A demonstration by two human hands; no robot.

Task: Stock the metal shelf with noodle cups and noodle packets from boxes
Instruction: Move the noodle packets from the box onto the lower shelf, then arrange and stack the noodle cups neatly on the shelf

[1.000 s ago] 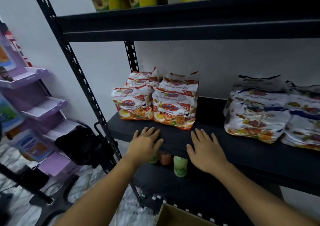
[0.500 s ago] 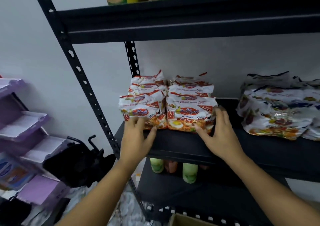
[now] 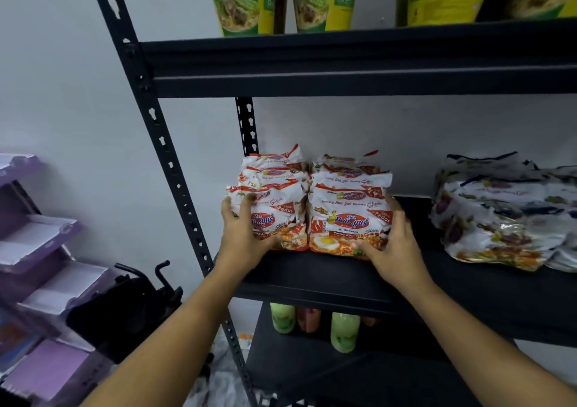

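Left edge of the frame: a purple plastic tiered tray rack (image 3: pixel 46 250) is cut off by the frame border. The printed items in its lower trays are too blurred to identify. Just beside it, in the lower left, sits a black object with a crank-like handle (image 3: pixel 125 310); its type cannot be determined.

The black metal shelf (image 3: pixel 343 278) fills the centre and right. Its perforated front upright runs from the upper left down to the bottom centre.

Centre, middle board: the red-and-white plastic noodle packets (image 3: pixel 346 206) stand in two stacks, side by side and touching, at the left end of the board.
- The left hand (image 3: pixel 242 235) grips the left stack, with its fingers curled round the left edge and its thumb on the front face.
- The right hand (image 3: pixel 396 244) grips the right stack, with its fingers up along the right side and its thumb across the lower front.

The hands cover the outer lower corners of the stacks. The rear packets are largely hidden and cannot be counted.

Under the middle board stand pale green plastic bottles (image 3: pixel 343 331). Their tops are hidden by the board's front edge.

Right of the frame, same board: white crinkled packets with dark print (image 3: pixel 499 213) lie well apart from the red-and-white ones. They are cut off at the right border and the print is unreadable.

Upper board: green-and-yellow printed noodle containers (image 3: pixel 240 0) are cut off by the top border. Whether they are cups or bags cannot be told.
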